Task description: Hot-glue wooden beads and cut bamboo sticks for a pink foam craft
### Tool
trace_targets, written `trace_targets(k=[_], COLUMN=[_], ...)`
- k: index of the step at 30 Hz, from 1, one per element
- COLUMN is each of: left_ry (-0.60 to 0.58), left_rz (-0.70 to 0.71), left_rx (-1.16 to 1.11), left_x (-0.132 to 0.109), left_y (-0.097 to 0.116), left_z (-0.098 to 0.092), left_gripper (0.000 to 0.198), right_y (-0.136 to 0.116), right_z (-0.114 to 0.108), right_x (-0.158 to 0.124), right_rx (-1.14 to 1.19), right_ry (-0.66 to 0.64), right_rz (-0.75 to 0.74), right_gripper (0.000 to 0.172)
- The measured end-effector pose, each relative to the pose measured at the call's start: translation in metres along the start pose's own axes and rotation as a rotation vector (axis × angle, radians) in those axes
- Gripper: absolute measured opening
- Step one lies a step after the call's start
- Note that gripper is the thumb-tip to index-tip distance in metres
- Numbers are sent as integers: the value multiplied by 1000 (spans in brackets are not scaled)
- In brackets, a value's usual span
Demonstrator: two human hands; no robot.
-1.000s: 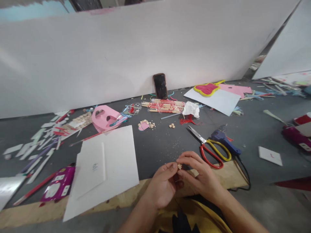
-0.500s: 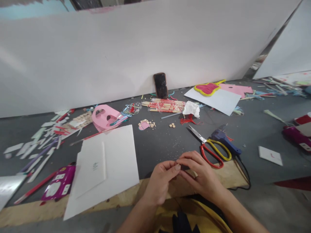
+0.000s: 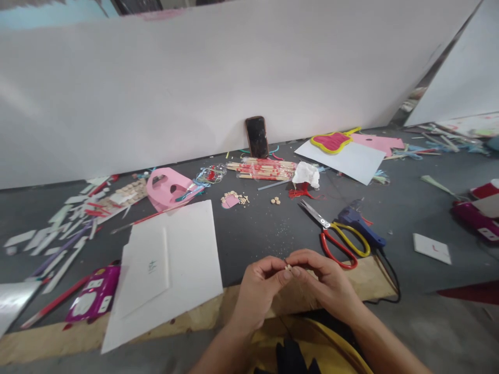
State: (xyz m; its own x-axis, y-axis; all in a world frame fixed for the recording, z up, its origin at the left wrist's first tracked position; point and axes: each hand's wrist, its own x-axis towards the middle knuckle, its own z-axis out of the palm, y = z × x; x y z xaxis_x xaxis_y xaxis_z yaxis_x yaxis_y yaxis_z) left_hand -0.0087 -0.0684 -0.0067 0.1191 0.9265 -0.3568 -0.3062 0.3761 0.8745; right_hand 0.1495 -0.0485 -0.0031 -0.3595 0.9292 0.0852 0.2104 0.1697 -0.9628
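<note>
My left hand (image 3: 261,288) and my right hand (image 3: 325,280) meet at the near edge of the grey work surface (image 3: 257,234). Both are closed in a pinch, fingertips touching around a tiny pale bead cluster (image 3: 288,267). A thin dark piece seems to poke from the pinch, too small to name. Red and yellow scissors (image 3: 335,236) lie just right of my right hand, next to a blue glue gun (image 3: 360,226). More pale beads (image 3: 235,198) and a small bead cluster (image 3: 275,200) lie farther back.
White sheets (image 3: 171,265) lie left of my hands. A pink heart-cut box (image 3: 168,188), a bundle of sticks (image 3: 263,169), crumpled tissue (image 3: 306,174) and a phone (image 3: 257,136) leaning on the white board sit behind. Paper strips litter the left; a magenta packet (image 3: 93,293) lies near.
Both hands have slid slightly toward me and lower, staying pinched together. The tiny bead cluster, hidden half a second ago, shows again between the fingertips.
</note>
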Motion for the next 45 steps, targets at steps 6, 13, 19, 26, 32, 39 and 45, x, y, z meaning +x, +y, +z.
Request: trace_targets(k=[6,13,19,26,32,39,45], left_ry=[1,-14,-79,-116,-105,-210,-110], left_rz=[99,17,-174,-122,-132,-139,-147], left_rx=[106,-29,-308,-319,-300,-370,-429], left_x=[-1,1,4,3,3,2,3], left_y=[-1,-1,-7,-3,-3,-3,-2], left_z=[-1,-1,-1,-1,-3,-2,-5], left_gripper=[17,20,26,31,25,22,21], right_y=[1,7,8,4,7,13,11], right_z=[2,2,-2,-2,-1,4,-23], right_x=[2,-1,-2,1,-1,-5,-4], right_rx=[50,80,-137,-143,-79,-27,-345], right_ry=[16,41,11,14,2,18,156], right_rz=[-32,-54,-246,-259,-246,-219,-251], right_gripper=[13,16,23,17,19,23,29])
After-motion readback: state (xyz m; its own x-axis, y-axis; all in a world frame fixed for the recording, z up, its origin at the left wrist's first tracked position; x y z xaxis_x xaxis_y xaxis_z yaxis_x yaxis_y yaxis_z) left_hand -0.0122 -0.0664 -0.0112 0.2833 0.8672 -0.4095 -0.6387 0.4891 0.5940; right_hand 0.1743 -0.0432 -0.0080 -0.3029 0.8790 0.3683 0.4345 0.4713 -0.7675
